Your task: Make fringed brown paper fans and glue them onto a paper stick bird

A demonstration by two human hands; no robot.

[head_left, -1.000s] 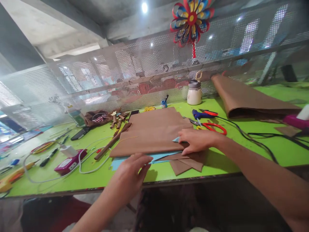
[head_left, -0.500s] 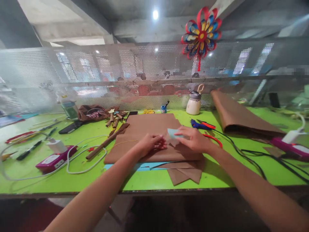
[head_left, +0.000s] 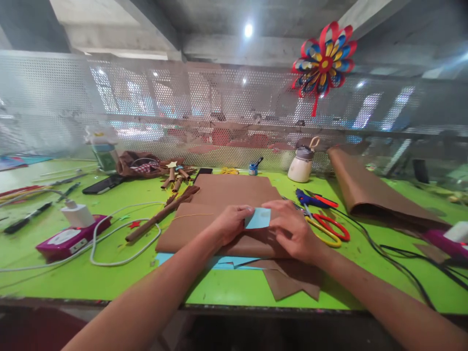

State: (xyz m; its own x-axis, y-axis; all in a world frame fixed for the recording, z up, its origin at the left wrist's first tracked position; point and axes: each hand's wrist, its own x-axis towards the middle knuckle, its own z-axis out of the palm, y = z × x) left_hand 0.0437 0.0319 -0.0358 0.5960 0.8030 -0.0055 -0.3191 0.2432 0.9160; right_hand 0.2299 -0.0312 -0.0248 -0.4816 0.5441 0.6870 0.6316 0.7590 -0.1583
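Observation:
A small light-blue piece of paper [head_left: 258, 218] is held between my two hands, above the folded brown paper [head_left: 193, 229]. My left hand [head_left: 234, 223] pinches its left edge with thumb and fingers. At its right edge, my right hand [head_left: 292, 229] has curled fingers closed on the paper. Beneath the brown paper, blue sheets [head_left: 175, 259] stick out at the front, with brown paper scraps [head_left: 288, 282] beside them. Scissors with red and yellow handles [head_left: 331, 231] lie just right of my right hand.
A blue glue gun [head_left: 306, 197] and its black cord lie to the right, near a large folded brown sheet [head_left: 376, 195]. Left are a rolled brown paper stick [head_left: 157, 219], a white cable and a purple power strip [head_left: 69, 241]. A cream bottle [head_left: 300, 165] stands behind.
My left hand has come up to the blue paper and now grips its left edge. The paper lies flatter to view. The camera view has shifted slightly, showing more of the scissors.

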